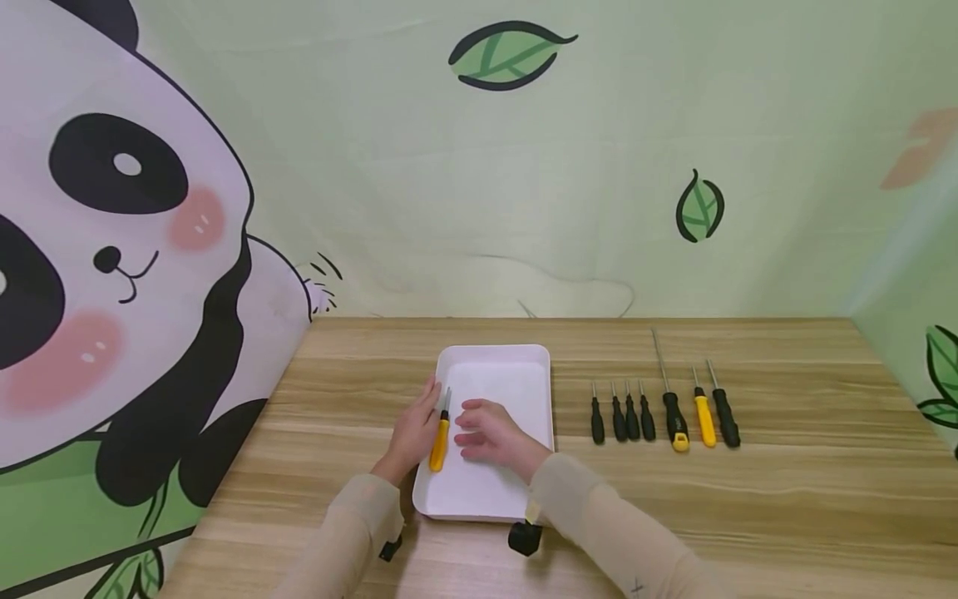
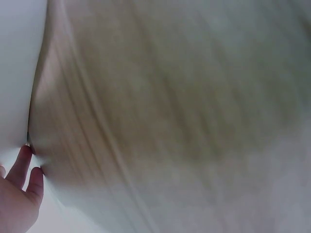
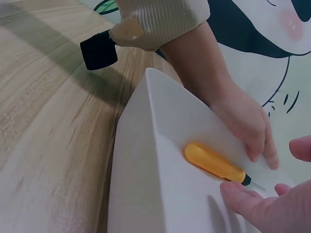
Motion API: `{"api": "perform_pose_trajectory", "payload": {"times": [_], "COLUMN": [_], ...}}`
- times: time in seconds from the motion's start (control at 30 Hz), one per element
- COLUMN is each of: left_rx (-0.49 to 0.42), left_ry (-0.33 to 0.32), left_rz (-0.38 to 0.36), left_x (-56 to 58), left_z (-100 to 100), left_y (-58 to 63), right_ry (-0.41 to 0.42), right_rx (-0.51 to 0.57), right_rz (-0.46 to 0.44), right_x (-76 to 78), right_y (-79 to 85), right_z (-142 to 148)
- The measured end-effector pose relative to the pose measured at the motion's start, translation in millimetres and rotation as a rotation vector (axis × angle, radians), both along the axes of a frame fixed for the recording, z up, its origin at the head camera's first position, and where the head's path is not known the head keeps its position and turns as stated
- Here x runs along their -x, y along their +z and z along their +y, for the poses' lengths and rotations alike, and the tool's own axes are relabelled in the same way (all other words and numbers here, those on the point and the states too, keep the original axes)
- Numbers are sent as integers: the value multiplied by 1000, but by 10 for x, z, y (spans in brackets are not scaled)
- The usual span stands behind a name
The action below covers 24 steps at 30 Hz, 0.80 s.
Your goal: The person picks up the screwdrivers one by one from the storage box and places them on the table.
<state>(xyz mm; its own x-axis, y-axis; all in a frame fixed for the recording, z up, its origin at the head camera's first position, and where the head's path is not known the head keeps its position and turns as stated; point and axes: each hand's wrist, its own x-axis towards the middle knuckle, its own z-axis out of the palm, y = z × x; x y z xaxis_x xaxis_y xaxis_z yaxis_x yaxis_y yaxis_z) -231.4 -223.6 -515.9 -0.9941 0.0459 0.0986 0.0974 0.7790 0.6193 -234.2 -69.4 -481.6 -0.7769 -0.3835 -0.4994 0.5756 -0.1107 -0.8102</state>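
Note:
A white tray (image 1: 486, 495) lies on the wooden table, with one yellow-handled screwdriver (image 1: 439, 447) along its left inner side, tip pointing away. My left hand (image 1: 414, 428) holds the tray's left wall, some fingers outside it in the left wrist view, the thumb side over the rim in the right wrist view. Above the tray floor, my right hand (image 1: 494, 434) hovers just right of the screwdriver, fingers spread and slightly bent with nothing between them. From the right wrist view, its fingertips appear close beside the yellow handle (image 3: 214, 161).
To the tray's right lies a row of screwdrivers: several small black ones (image 1: 632, 418), a long black one with a yellow end (image 1: 676, 420), a yellow one (image 1: 704, 418) and a black one (image 1: 725, 418). A panda-printed cloth (image 1: 374, 166) hangs behind the table.

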Motion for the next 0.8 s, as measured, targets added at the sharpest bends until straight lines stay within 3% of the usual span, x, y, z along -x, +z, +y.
{"api": "perform_pose_trajectory", "payload": {"times": [0.8], "left_rx": [13], "left_ry": [5], "left_rz": [-15], "left_x": [3], "left_z": [5], "left_y": [6], "right_ry": [-11], "right_rx": [18], "right_rz": [7], "right_x": [-44], "right_y": [-100], "right_z": [-157]}}
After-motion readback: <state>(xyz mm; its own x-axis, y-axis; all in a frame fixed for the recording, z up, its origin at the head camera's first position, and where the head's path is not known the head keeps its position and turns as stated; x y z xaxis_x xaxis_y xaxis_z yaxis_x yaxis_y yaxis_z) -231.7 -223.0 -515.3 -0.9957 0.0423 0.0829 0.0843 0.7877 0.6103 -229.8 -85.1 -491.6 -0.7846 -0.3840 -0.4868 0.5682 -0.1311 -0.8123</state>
